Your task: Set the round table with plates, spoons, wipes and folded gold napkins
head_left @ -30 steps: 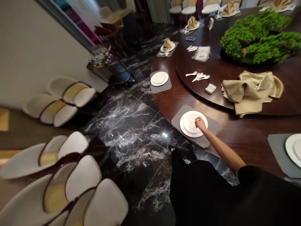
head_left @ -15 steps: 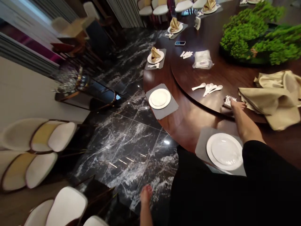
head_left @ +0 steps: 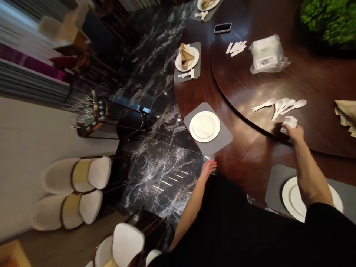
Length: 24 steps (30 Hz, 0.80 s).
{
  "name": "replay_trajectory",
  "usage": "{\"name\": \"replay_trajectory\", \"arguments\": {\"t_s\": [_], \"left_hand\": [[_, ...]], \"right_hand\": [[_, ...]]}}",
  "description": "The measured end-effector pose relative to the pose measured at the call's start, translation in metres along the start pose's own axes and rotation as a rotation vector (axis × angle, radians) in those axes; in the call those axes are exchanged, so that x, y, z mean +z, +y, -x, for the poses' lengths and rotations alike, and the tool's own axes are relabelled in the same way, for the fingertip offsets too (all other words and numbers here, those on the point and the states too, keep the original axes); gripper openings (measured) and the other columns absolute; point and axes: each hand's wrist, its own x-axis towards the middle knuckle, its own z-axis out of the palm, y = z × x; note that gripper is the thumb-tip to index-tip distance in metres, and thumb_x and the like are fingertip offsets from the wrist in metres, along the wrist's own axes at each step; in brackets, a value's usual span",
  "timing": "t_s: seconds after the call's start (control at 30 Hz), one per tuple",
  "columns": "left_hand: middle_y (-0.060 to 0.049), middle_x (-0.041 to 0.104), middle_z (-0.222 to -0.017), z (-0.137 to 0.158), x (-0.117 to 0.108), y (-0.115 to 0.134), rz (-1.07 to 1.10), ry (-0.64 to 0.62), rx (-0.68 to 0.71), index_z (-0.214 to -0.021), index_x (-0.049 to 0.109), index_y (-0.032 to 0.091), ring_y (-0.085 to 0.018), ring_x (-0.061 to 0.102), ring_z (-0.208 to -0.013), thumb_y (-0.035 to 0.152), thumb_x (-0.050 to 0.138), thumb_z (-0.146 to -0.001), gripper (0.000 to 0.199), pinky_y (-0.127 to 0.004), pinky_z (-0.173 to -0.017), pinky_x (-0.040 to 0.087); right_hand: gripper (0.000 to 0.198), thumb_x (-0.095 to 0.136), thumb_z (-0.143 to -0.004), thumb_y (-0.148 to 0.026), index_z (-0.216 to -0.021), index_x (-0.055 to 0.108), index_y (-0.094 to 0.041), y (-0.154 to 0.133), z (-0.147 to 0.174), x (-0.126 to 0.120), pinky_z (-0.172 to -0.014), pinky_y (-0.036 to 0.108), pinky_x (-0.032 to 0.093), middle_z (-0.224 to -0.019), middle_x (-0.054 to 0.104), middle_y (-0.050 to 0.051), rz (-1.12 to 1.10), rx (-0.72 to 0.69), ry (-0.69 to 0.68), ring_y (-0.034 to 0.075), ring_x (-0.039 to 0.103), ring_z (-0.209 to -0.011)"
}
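Note:
My right hand (head_left: 296, 132) is closed on a stack of small white pieces (head_left: 290, 121) that look like chopstick rests, at the edge of the raised turntable (head_left: 239, 98). Just beyond it lie several white spoons (head_left: 279, 106) in a loose fan. At the table's outer rim, my left hand (head_left: 209, 168) has its fingers stretched out and holds nothing. Closest to it are a grey placemat (head_left: 219, 144) and the white plates (head_left: 205, 126) stacked on it. My right forearm partly covers another white plate (head_left: 290, 198).
On the turntable are white paper strips (head_left: 236, 48), a plastic-wrapped packet (head_left: 267, 55), a phone (head_left: 222, 28), tan napkins (head_left: 346, 111) and a green plant (head_left: 330, 22). A set place with a folded napkin (head_left: 185, 55) stands farther along. Chairs (head_left: 128, 241) line the left side.
My left hand has risen from low over the floor to the table's rim. The view has turned and come closer to the spoons. My right hand stays at the white stack.

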Motion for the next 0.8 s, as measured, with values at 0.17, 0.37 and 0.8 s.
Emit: {"name": "replay_trajectory", "arguments": {"t_s": [0.17,0.37,0.8], "left_hand": [[-0.017,0.080,-0.139,-0.069,0.129,0.057,0.105,-0.506,-0.016,-0.130,0.076,0.022,-0.029,0.077,-0.129,0.040,0.092,-0.087,0.049,-0.049,-0.122,0.051],[-0.020,0.081,-0.135,-0.079,0.140,0.109,0.122,-0.874,-0.086,-0.126,0.078,0.014,-0.041,0.068,-0.145,0.039,0.093,-0.071,0.062,-0.051,-0.130,0.047],[-0.016,0.073,-0.153,-0.023,0.013,0.250,-0.033,-0.913,-0.116,-0.154,0.067,0.024,-0.039,0.061,-0.155,0.061,0.070,-0.093,0.072,-0.056,-0.119,0.057]], "right_hand": [[0.050,0.092,-0.071,-0.041,-0.109,0.070,-0.018,-0.037,0.133,0.075,-0.095,0.051,0.059,-0.107,0.076,0.015,-0.121,-0.135,-0.211,0.031,0.071,-0.097],[0.075,0.089,-0.079,-0.053,-0.139,0.067,-0.014,-0.093,0.274,0.152,-0.111,0.066,0.055,-0.131,0.066,0.025,0.060,-0.546,-0.028,0.046,0.062,-0.125],[0.049,0.070,-0.102,-0.073,-0.109,0.070,-0.024,-0.209,0.435,0.186,-0.075,0.034,0.061,-0.103,0.074,0.004,-0.558,-0.133,-0.008,0.020,0.068,-0.084]]}}
